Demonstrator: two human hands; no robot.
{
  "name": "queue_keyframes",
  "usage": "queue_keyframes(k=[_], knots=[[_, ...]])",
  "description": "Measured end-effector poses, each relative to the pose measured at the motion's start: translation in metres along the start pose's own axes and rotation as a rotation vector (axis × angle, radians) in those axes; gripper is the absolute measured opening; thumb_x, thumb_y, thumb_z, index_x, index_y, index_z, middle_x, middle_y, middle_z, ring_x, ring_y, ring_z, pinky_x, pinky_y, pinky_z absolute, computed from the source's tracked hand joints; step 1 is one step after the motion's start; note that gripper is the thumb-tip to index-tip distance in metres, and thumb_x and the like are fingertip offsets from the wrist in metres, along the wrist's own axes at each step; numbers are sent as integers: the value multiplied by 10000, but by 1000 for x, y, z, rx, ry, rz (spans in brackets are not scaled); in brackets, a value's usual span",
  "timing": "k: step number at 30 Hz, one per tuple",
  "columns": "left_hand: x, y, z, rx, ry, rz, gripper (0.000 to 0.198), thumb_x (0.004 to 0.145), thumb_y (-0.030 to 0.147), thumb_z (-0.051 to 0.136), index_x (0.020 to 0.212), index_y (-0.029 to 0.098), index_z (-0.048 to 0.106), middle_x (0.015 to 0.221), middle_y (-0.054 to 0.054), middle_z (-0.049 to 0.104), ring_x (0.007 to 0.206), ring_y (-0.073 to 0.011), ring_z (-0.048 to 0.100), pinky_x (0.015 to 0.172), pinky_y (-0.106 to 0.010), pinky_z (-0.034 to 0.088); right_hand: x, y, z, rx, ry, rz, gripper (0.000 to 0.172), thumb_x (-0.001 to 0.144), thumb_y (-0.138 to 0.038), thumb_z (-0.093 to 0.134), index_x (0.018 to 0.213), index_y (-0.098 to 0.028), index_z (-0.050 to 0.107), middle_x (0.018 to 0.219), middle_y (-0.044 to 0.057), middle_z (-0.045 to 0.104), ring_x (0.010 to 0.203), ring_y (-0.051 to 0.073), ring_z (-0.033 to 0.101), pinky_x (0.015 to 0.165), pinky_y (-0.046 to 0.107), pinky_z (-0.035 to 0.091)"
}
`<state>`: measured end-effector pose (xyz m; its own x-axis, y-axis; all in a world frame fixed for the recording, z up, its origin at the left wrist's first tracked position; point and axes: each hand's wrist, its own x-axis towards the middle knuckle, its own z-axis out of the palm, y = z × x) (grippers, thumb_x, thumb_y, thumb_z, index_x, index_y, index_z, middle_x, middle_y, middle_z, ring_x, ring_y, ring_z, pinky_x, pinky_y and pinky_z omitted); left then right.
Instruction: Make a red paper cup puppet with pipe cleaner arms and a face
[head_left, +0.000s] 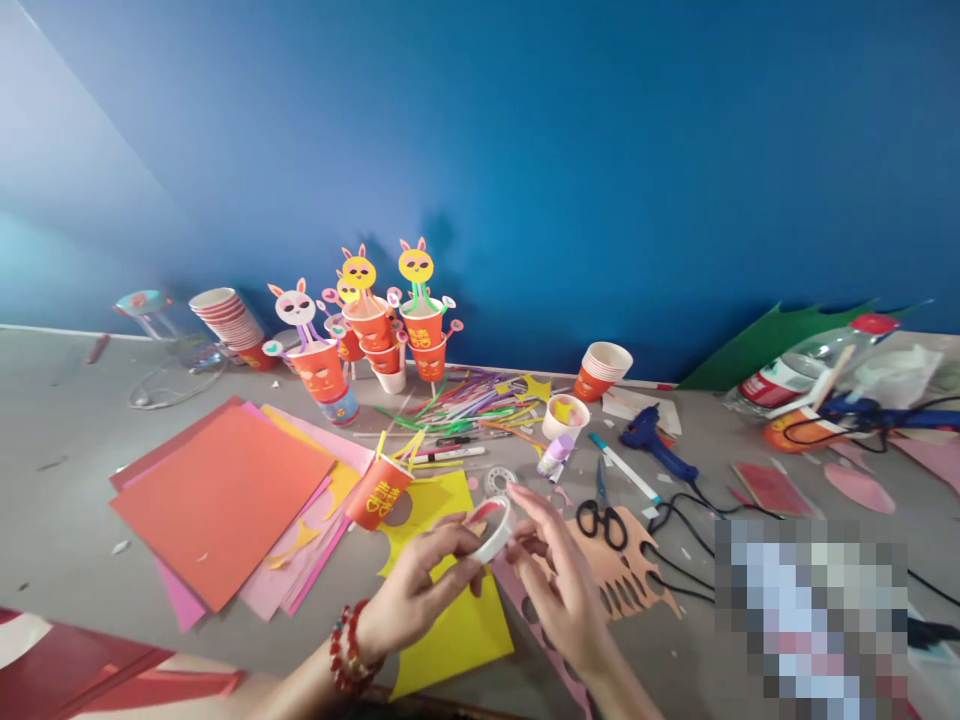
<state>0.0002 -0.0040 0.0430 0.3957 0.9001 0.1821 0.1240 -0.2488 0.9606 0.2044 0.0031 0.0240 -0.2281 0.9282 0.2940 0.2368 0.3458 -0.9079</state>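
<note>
My left hand [420, 580], with red bead bracelets [352, 645] on its wrist, pinches a white roll of tape [495, 535] from the left. The fingers of my right hand [559, 580] close around the roll's right side, with the index finger raised. Under both hands lies yellow paper [457, 630] with cut-outs. A second tape roll [500, 482] rests on the table just behind. To the left, a red paper cup [380, 492] tilts, with yellow strips standing out of it. Black-handled scissors [602, 522] lie on peach cut paper [626, 570] at the right.
Coloured sheets [225, 500] are stacked at left. Rabbit-faced cup figures [315, 370] stand at the back, near pipe cleaners [472, 405]. A blue glue gun [656, 445] with a black cord, a glue stick [555, 455] and a bottle [810, 360] are at right.
</note>
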Motion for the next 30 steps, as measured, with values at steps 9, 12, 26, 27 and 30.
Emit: queue_keyframes(k=[9, 12, 26, 27, 30], knots=[[-7, -11, 10, 379, 227, 87, 125, 984, 203, 488, 904, 200, 585, 766, -17, 616, 746, -178, 580, 914, -381, 461, 7, -1, 12, -421, 36, -284, 255, 961, -211, 576, 1197, -240, 667, 1180, 109, 723, 1093, 277, 705, 909, 372, 616], [-8, -10, 7, 371, 207, 59, 139, 977, 227, 492, 869, 200, 576, 782, -40, 634, 752, -193, 577, 754, -322, 467, 11, 2, 10, -414, -33, -305, 252, 978, -227, 558, 1211, -239, 655, 1210, 112, 714, 1099, 271, 705, 892, 359, 623], [3, -7, 12, 573, 215, 181, 111, 979, 162, 479, 974, 209, 580, 804, -44, 640, 767, -216, 586, 761, -349, 470, 5, -6, 22, -329, 203, -214, 89, 967, -236, 595, 1009, -229, 674, 1047, 97, 720, 985, 239, 722, 839, 310, 608], [3, -7, 13, 575, 220, 183, 113, 975, 158, 483, 975, 211, 584, 805, -44, 644, 768, -219, 590, 753, -346, 475, 5, -5, 22, -312, 201, -197, 83, 968, -241, 597, 997, -226, 673, 1043, 100, 715, 980, 239, 720, 840, 309, 608], [4, -10, 14, 588, 238, 187, 113, 967, 160, 493, 974, 215, 592, 810, -48, 653, 770, -224, 597, 730, -339, 489, 7, -2, 23, -209, 178, -140, 89, 973, -270, 601, 945, -212, 663, 1018, 109, 695, 952, 234, 717, 825, 300, 613]])
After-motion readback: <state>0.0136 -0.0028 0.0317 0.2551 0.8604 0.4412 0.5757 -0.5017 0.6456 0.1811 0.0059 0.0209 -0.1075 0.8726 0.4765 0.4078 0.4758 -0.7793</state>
